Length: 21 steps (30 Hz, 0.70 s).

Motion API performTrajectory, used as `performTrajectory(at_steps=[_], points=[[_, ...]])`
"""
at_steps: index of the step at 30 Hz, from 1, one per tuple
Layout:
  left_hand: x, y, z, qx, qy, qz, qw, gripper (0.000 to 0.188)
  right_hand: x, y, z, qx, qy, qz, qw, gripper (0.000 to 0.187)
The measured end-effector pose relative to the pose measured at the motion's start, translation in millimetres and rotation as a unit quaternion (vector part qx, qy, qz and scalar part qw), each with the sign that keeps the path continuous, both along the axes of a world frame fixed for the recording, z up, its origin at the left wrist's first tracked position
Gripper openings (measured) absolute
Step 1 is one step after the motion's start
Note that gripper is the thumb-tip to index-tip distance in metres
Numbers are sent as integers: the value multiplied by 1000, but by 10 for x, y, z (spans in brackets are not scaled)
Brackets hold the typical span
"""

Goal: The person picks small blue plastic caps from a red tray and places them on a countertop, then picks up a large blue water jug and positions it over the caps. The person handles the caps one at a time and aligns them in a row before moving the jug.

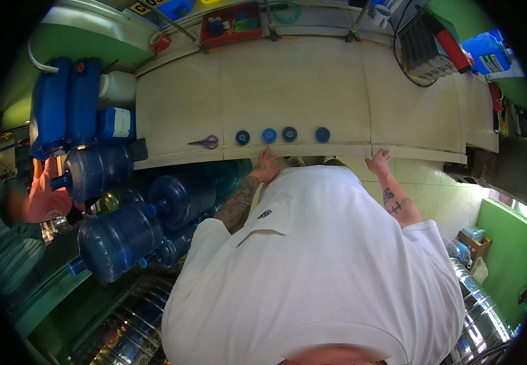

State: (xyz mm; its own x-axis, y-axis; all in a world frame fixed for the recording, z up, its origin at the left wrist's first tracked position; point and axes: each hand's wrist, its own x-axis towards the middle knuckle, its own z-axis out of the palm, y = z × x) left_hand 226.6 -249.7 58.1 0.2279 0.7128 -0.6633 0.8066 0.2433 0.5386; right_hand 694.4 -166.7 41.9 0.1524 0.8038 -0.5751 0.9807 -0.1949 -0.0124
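Several round blue bottle caps lie in a loose row along the front of the pale counter [300, 79]. A dark blue cap [242, 137] is leftmost, then a brighter blue cap [269, 135], another dark cap [289, 134] close beside it, and one more cap [322, 134] farther right. My left hand [266, 166] is at the front edge just below the bright cap, fingers stretched toward it and holding nothing visible. Farther right, my right hand [378, 160] rests at the counter's edge, fingers apart, nothing in it. Purple-handled scissors [207, 142] lie left of the caps.
Large blue water jugs [117, 240] crowd the left side, with blue containers [84, 103] above them. At the far side are a red tray [231, 24] and a grey box-shaped device [427, 48]. Another person's pink sleeve [47, 194] shows at far left.
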Motion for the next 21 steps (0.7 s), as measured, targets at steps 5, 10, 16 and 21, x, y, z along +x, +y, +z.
performTrajectory(at_steps=[5,10,16,21], points=[[-6,9,18,1,0,-3,1000,66,-4,7,25,-8,2,-2,1000,98],[-1,14,48,-6,-4,1,1000,67,-6,12,34,-23,-2,-5,1000,98],[7,21,45,-6,0,-1,1000,68,-12,18,47,-33,-1,-13,999,99],[19,16,56,-6,1,4,1000,67,-21,18,55,-25,8,-14,1000,100]])
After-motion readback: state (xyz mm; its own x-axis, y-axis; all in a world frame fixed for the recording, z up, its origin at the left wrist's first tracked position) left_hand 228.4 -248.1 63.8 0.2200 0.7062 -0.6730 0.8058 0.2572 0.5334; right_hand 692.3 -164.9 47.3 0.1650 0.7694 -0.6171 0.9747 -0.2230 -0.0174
